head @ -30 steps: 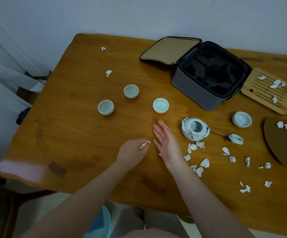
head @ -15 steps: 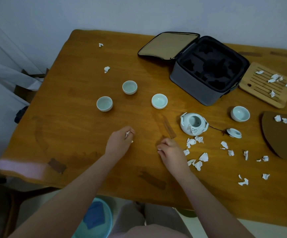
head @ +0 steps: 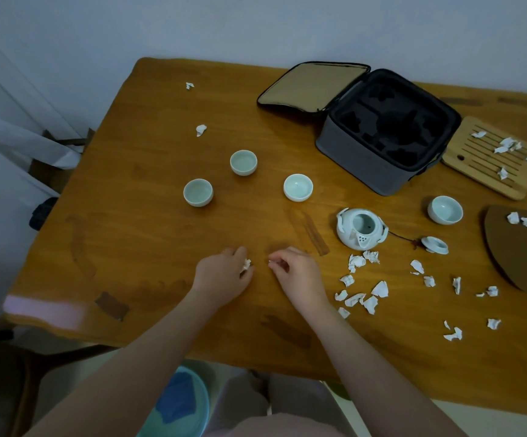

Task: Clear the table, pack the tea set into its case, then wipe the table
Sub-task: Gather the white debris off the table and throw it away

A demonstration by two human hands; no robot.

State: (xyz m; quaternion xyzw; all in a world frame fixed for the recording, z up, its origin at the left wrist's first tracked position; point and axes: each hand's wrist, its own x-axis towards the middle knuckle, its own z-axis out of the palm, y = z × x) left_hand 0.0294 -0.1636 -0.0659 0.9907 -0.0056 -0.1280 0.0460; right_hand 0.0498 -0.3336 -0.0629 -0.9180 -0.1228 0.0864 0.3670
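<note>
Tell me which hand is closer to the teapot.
Right. The right hand, pinching a paper scrap, is left of the teapot and nearer the person; the left hand, holding crumpled paper, is farther left, beyond it.

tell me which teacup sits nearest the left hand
The leftmost teacup, straight beyond the left hand; the rest stand farther right.

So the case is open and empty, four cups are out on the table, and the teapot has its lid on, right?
Not quite. The head view shows the lid off, lying beside the teapot, which stands open. The rest holds.
</note>
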